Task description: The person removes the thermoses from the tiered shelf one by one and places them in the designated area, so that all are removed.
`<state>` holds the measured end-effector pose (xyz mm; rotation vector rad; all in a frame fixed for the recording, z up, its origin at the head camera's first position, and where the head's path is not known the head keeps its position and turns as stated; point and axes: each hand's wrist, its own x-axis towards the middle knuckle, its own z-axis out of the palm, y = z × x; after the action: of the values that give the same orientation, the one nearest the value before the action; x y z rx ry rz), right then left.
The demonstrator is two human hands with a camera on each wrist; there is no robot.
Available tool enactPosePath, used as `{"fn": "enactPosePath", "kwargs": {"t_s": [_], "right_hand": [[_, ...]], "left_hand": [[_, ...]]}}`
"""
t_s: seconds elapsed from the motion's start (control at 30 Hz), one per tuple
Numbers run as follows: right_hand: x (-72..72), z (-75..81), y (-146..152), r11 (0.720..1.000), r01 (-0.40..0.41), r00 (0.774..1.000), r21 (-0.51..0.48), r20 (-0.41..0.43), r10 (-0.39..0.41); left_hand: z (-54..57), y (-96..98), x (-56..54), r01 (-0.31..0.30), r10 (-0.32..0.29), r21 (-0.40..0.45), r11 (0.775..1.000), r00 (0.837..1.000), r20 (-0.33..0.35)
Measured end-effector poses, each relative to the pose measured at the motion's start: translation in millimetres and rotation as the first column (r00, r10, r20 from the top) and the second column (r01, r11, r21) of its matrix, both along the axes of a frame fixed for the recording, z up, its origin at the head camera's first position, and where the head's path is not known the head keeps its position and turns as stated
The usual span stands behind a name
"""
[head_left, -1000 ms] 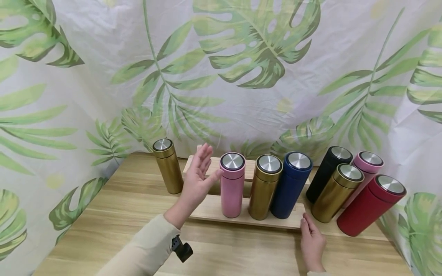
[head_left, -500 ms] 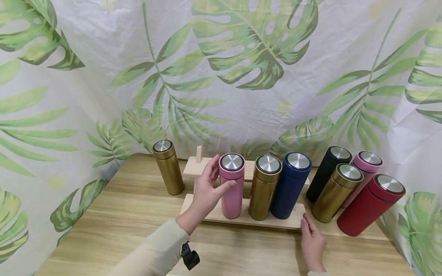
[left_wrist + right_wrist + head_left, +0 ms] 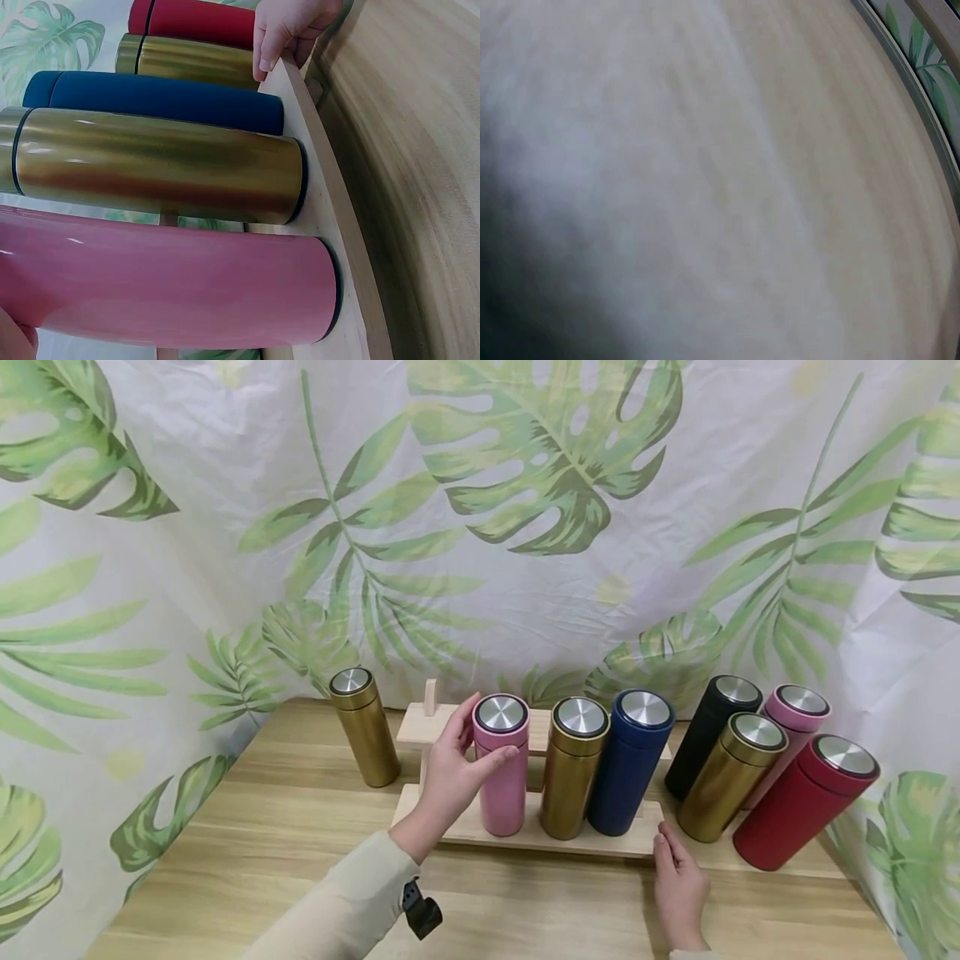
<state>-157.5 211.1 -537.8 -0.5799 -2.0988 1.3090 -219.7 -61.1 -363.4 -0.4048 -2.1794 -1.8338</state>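
Pink fills the grip of my left hand (image 3: 453,772): the thumb lies across the front of the pink flask (image 3: 506,810), just under its lid seam, and the fingers bend round its far side, their tips partly hidden. The flask stands upright at the left of its row on the lower board of the wooden stand (image 3: 459,825). My right hand (image 3: 681,889) pinches that board's right end. To do this well, I think I should squeeze evenly, since the coated wall looks slippery and my hold is high, where a careless push could tip the flask. The right fingers do best staying firm so the board cannot slide. The middle gold flask (image 3: 572,789) stands just beside, so sideways nudges are worth avoiding; beyond it is the navy flask (image 3: 628,777). Farther right, on the table (image 3: 225,877), are the black flask (image 3: 705,752), another gold, another pink and the red flask (image 3: 795,810); the left gold flask (image 3: 369,739) stands beside the stand. A second ago my left fingers were stretched out beside the pink flask; now they wrap it. It remains on the same spot, and my right hand has hardly moved.
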Motion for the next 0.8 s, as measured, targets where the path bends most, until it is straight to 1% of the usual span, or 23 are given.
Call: {"fn": "enactPosePath", "kwargs": {"t_s": [0.17, 0.3, 0.5, 0.67, 0.8], "right_hand": [[0.2, 0.6, 0.9, 1.000, -0.007, 1.000, -0.013, -0.016, 0.007], [0.9, 1.1, 0.1, 1.000, -0.009, 1.000, -0.023, -0.017, 0.008], [-0.2, 0.1, -1.0, 1.000, -0.004, 1.000, -0.026, -0.012, 0.004], [0.5, -0.4, -0.4, 0.999, -0.005, 1.000, -0.037, -0.019, 0.004], [0.6, -0.2, 0.0, 0.999, -0.013, 0.999, -0.039, -0.035, 0.012]], "left_hand": [[2.0, -0.3, -1.4, -0.030, 0.030, -0.026, 0.999, 1.000, -0.002], [2.9, -0.6, -1.3, -0.049, 0.049, -0.025, 0.998, 0.999, -0.007], [2.8, -3.0, 2.5, -0.073, 0.073, 0.013, 0.997, 0.997, -0.001], [2.0, -7.6, 7.6, -0.087, 0.087, 0.023, 0.996, 0.996, -0.006], [3.6, -13.4, 12.7, -0.121, 0.122, 0.020, 0.992, 0.992, -0.041]]}}
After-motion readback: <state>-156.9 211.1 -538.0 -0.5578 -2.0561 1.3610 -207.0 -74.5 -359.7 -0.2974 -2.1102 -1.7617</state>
